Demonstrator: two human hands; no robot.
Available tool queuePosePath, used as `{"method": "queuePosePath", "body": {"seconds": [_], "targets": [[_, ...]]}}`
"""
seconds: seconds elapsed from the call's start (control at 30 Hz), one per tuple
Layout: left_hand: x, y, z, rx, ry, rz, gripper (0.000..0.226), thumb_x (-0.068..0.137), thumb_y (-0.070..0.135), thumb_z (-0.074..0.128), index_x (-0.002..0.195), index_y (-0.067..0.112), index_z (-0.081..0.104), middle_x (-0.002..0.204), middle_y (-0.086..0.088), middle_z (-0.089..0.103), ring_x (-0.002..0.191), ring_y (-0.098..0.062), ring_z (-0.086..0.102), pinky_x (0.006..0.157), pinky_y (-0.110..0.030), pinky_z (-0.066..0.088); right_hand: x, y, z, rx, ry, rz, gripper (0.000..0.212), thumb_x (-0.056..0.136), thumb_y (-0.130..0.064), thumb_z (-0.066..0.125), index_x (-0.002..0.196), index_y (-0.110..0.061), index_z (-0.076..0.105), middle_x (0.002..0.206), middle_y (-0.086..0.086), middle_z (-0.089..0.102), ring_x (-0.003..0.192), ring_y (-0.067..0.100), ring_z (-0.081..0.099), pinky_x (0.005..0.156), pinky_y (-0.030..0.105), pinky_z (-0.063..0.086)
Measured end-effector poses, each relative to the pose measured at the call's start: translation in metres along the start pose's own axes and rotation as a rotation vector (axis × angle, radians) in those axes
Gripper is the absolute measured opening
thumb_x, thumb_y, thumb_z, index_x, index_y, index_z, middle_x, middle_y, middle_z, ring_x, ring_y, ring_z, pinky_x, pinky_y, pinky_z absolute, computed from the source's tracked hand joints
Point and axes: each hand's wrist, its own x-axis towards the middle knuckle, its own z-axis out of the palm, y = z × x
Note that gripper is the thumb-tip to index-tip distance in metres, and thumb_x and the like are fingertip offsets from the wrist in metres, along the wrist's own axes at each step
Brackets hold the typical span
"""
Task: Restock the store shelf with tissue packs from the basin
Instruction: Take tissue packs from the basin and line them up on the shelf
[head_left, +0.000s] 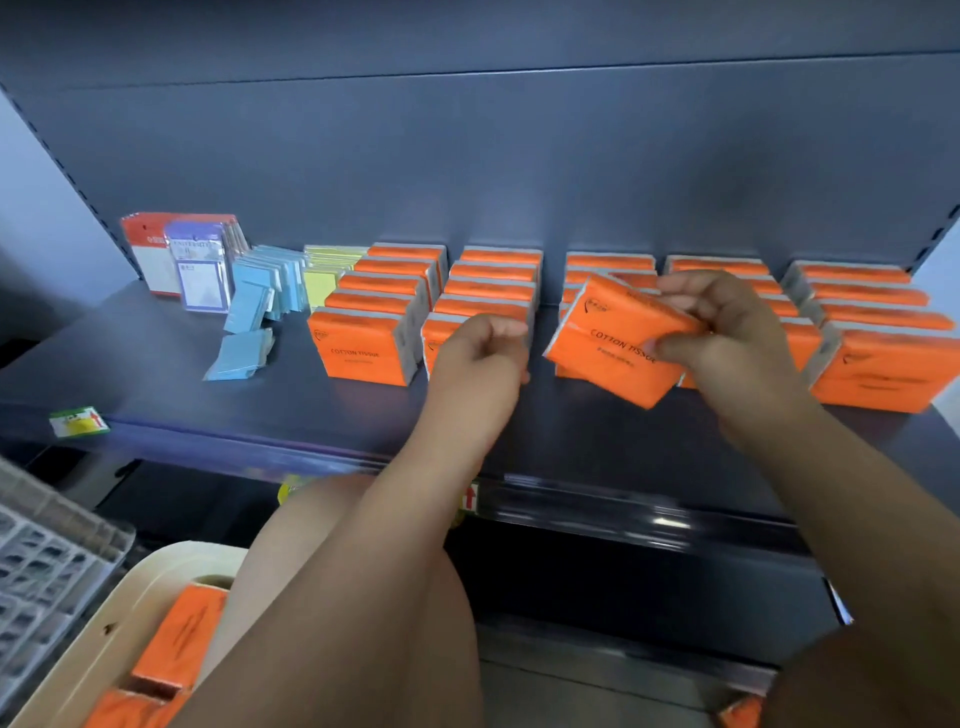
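Both arms reach forward, left hand (480, 353) fisted, right hand's (727, 332) fingers (680, 293) pinching a tissue pack (615, 340).

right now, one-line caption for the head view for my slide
Right hand holds a tilted orange tissue pack above the stocked shelf, left hand curled nearby, basin below

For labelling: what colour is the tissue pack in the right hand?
The tissue pack is orange with black print; the head view shows it best.

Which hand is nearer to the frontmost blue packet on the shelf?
Left. The left hand is right of the blue packet; the right hand is farther right, gripping a tissue pack.
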Motion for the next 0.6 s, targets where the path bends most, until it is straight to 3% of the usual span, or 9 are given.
{"method": "queuePosePath", "body": {"seconds": [0.17,0.23,0.3,0.43,0.47,0.53,0.6], "targets": [[-0.011,-0.007,0.030,0.133,-0.112,0.140,0.026,0.093,0.007,0.060,0.095,0.030,0.073,0.084,0.018,0.073,0.085,-0.001,0.067,0.085,-0.027,0.054,-0.010,0.009,-0.018,-0.272,-0.019,-0.032,0.051,0.077,0.007,0.075,0.111,-0.031,0.068,0.113,-0.009,0.071,0.106,0.006,0.065,0.089,0.025,0.050],[-0.013,-0.007,0.039,0.156,-0.107,0.121,0.021,0.085,0.018,0.060,0.097,0.028,0.073,0.093,0.012,0.075,0.095,-0.008,0.070,0.093,-0.033,0.055,-0.011,0.013,-0.023,-0.449,0.056,-0.090,0.044,0.079,-0.005,0.079,0.110,-0.035,0.068,0.115,-0.012,0.069,0.107,0.006,0.063,0.092,0.018,0.047],[-0.015,-0.007,0.047,0.174,-0.096,0.061,0.017,0.083,0.022,0.059,0.094,0.025,0.072,0.093,0.006,0.075,0.091,-0.013,0.069,0.089,-0.036,0.054,-0.012,0.018,-0.025,-0.521,0.117,-0.121,0.042,0.079,-0.012,0.082,0.112,-0.034,0.069,0.115,-0.010,0.067,0.108,0.009,0.062,0.096,0.017,0.045],[-0.019,-0.007,0.059,0.206,-0.098,0.009,0.014,0.089,0.016,0.059,0.096,0.010,0.069,0.091,-0.012,0.073,0.077,-0.019,0.064,0.078,-0.041,0.053,-0.011,0.032,-0.022,-0.677,0.167,-0.261,0.042,0.074,-0.008,0.084,0.115,-0.014,0.075,0.118,0.003,0.063,0.110,0.012,0.056,0.096,-0.002,0.027],[-0.021,-0.008,0.061,0.202,-0.102,0.006,0.015,0.088,0.016,0.058,0.096,0.010,0.069,0.089,-0.012,0.072,0.074,-0.017,0.062,0.073,-0.040,0.051,-0.012,0.034,-0.020,-0.677,0.173,-0.290,0.043,0.073,-0.006,0.084,0.115,-0.012,0.076,0.119,0.006,0.061,0.108,0.010,0.054,0.097,0.000,0.030],[-0.022,-0.008,0.063,0.193,-0.097,-0.017,0.012,0.087,0.016,0.057,0.096,0.013,0.066,0.078,-0.003,0.067,0.070,-0.012,0.060,0.067,-0.032,0.046,-0.013,0.038,-0.015,-0.677,0.158,-0.317,0.045,0.073,-0.004,0.084,0.117,-0.010,0.075,0.120,0.009,0.057,0.105,0.012,0.054,0.099,0.017,0.044],[-0.023,-0.008,0.064,0.167,-0.086,-0.045,0.012,0.089,0.013,0.057,0.099,0.017,0.063,0.073,0.006,0.061,0.064,-0.005,0.057,0.062,-0.027,0.042,-0.014,0.040,-0.011,-0.708,0.128,-0.328,0.047,0.074,-0.003,0.083,0.120,-0.009,0.073,0.121,0.011,0.055,0.104,0.020,0.058,0.096,0.026,0.046]]}}
